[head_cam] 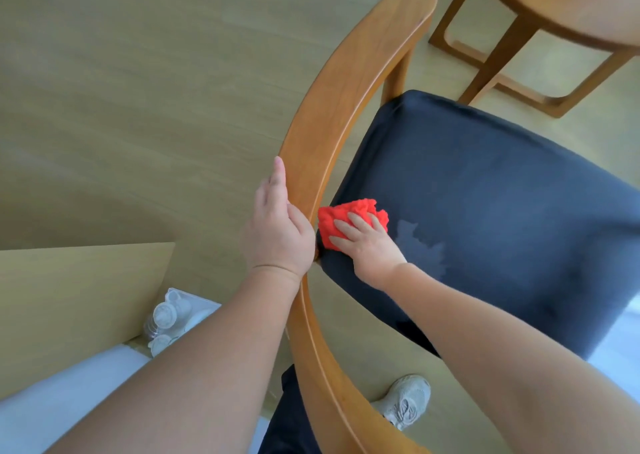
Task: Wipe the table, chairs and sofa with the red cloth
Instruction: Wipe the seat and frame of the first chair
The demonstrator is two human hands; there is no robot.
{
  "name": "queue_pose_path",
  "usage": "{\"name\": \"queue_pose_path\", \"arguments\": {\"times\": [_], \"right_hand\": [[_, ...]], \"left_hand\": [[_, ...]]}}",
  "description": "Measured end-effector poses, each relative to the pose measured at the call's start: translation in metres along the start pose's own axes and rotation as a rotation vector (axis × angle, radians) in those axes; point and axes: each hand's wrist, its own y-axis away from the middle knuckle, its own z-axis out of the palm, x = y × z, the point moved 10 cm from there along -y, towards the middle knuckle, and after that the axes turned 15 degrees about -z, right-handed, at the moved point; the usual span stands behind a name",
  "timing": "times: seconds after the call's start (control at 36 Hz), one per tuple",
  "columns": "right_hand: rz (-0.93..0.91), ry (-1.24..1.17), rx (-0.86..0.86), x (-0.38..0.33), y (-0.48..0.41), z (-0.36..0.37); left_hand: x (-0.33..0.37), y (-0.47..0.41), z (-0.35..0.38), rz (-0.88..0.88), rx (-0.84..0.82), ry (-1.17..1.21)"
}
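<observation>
Now my left hand (277, 231) grips the curved wooden rail (339, 107) of the chair (398, 69) at the middle of the frame, one finger lying straight along the rail's outer edge. My right hand (367, 245) is just beside it, fingers spread and pressing flat on the red cloth (349, 212). The cloth sits bunched on the left edge of the dark seat (502, 193), touching the rail. A paler patch (422, 245) marks the seat just right of my hand. A wooden table (571, 3) fills the upper right corner; my shoe (405, 401) shows at the bottom.
</observation>
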Motion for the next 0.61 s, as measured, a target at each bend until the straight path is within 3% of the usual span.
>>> {"name": "queue_pose_path", "arguments": {"times": [0.08, 0.22, 0.31, 0.44, 0.61], "right_hand": [[-0.109, -0.021, -0.028, -0.033, 0.021, 0.014], [-0.291, 0.018, -0.345, -0.074, 0.067, 0.063], [-0.336, -0.020, -0.393, -0.078, 0.075, 0.060], [-0.350, -0.110, -0.205, -0.075, 0.066, 0.020], [-0.128, -0.087, 0.099, -0.014, 0.053, -0.048]], "left_hand": [[0.000, 0.000, 0.000, -0.003, -0.008, 0.010], [0.000, 0.000, 0.000, -0.014, -0.020, 0.004], [-0.001, -0.002, 0.000, -0.026, -0.020, -0.005], [-0.003, 0.001, 0.000, -0.025, -0.024, 0.005], [-0.001, 0.000, 0.002, -0.026, -0.032, 0.032]]}}
